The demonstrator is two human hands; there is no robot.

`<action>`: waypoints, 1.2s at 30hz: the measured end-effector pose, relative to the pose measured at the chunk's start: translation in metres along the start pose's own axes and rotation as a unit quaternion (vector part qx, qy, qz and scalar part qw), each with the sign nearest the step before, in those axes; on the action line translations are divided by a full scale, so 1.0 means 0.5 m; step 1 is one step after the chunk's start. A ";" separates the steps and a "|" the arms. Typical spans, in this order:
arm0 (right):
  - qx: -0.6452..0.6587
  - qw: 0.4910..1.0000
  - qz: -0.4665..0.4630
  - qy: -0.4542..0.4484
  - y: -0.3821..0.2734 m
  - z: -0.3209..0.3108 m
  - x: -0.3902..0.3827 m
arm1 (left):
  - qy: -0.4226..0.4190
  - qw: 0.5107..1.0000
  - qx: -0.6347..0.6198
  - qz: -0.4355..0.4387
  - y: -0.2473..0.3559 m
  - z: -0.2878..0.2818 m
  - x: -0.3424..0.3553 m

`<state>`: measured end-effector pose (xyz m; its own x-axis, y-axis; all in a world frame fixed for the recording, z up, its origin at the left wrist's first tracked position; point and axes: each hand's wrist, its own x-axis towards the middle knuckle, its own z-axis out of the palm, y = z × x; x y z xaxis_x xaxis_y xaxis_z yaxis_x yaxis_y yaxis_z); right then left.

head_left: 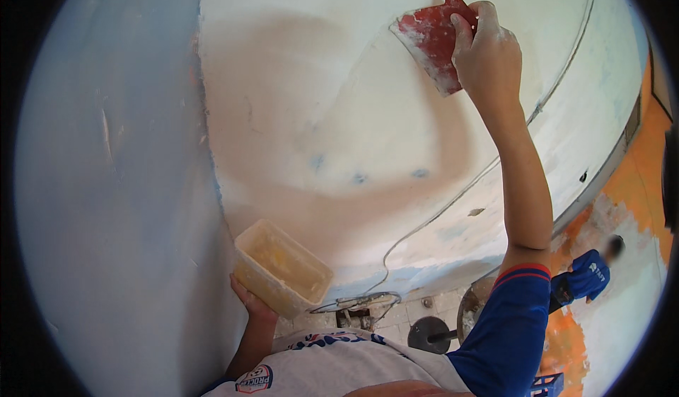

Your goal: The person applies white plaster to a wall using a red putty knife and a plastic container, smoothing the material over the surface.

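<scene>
left hand [253,302] holds cream tub [267,278] | right hand [488,57] grips red spreader [433,39] | pale wall [382,124] behind

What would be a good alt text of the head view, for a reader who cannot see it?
The right hand holds a smeared red scraper up at a pale wall; the left hand holds a pale tub lower down. Another person, in blue, is at lower right.

Pale tiled floor [400,316], toward 5 o'clock; on it, looped cable [366,298] near 6, dark round object [426,335] at 5.
</scene>
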<state>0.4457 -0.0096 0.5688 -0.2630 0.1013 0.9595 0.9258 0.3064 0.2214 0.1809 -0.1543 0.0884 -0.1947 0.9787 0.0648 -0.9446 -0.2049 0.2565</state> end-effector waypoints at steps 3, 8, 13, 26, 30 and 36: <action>-0.070 0.997 -0.011 -0.015 -0.028 -0.009 0.014 | -0.011 1.000 -0.009 0.000 0.001 0.026 0.011; -0.096 0.995 -0.019 -0.034 -0.085 -0.033 0.023 | 0.014 1.000 -0.019 -0.003 0.005 0.024 0.004; -0.115 0.993 0.018 -0.023 -0.096 -0.025 0.011 | -0.004 1.000 0.002 -0.019 -0.008 0.022 -0.005; 0.019 0.985 0.170 -0.024 -0.050 -0.014 -0.039 | 0.008 0.999 -0.014 -0.034 -0.024 -0.008 -0.018; 0.053 0.974 0.217 -0.042 -0.048 -0.034 -0.045 | 0.060 0.997 0.004 -0.049 -0.028 -0.001 -0.032; 0.263 0.943 0.206 0.009 -0.041 -0.051 -0.036 | 0.032 0.999 0.001 -0.036 -0.034 -0.011 -0.024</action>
<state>0.4385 -0.0418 0.5513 0.0984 0.2984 0.9493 0.6847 0.6720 -0.2822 0.1977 -0.1624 0.0778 -0.1434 0.9895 -0.0155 -0.9560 -0.1344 0.2607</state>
